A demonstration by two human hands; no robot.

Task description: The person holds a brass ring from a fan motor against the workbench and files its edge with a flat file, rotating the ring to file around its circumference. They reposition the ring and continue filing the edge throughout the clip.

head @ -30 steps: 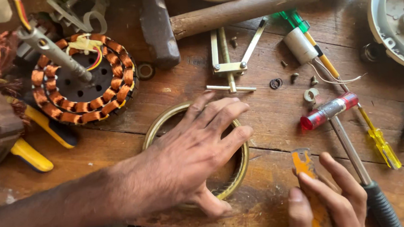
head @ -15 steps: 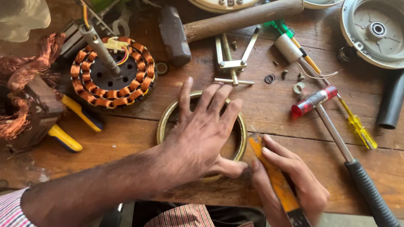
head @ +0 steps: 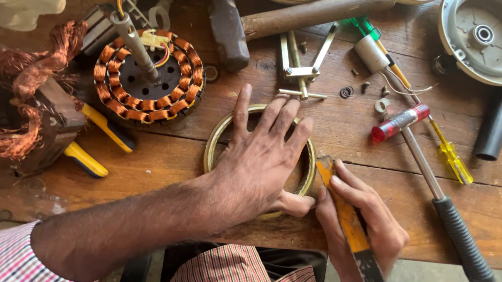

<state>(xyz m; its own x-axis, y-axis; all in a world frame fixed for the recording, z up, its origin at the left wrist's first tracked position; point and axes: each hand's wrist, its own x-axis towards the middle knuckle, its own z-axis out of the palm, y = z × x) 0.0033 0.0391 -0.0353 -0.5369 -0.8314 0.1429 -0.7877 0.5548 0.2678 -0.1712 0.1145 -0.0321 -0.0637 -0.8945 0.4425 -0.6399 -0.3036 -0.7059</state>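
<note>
My left hand [head: 263, 152] lies flat, fingers spread, over a brass-coloured metal ring [head: 213, 142] on the wooden bench, pressing it down. My right hand [head: 360, 222] grips an orange-handled flat tool [head: 343, 211] whose tip touches the ring's right edge [head: 311, 166], beside my left thumb. Most of the ring's middle is hidden under my palm.
A copper-wound stator [head: 149, 80] with a shaft sits at the back left, beside loose copper coils [head: 18, 98] and yellow-handled pliers [head: 95, 143]. Behind lie a big hammer [head: 301, 17] and a metal puller [head: 299, 67]. To the right: small red-headed hammer [head: 422, 152], yellow screwdriver [head: 449, 156], motor cover [head: 485, 30], black tube [head: 494, 121], small washers [head: 347, 91].
The view has shifted right and closer. My right hand brought the orange tool up from the bench edge to the ring's right rim; my left hand has stayed pressed on the ring.
</note>
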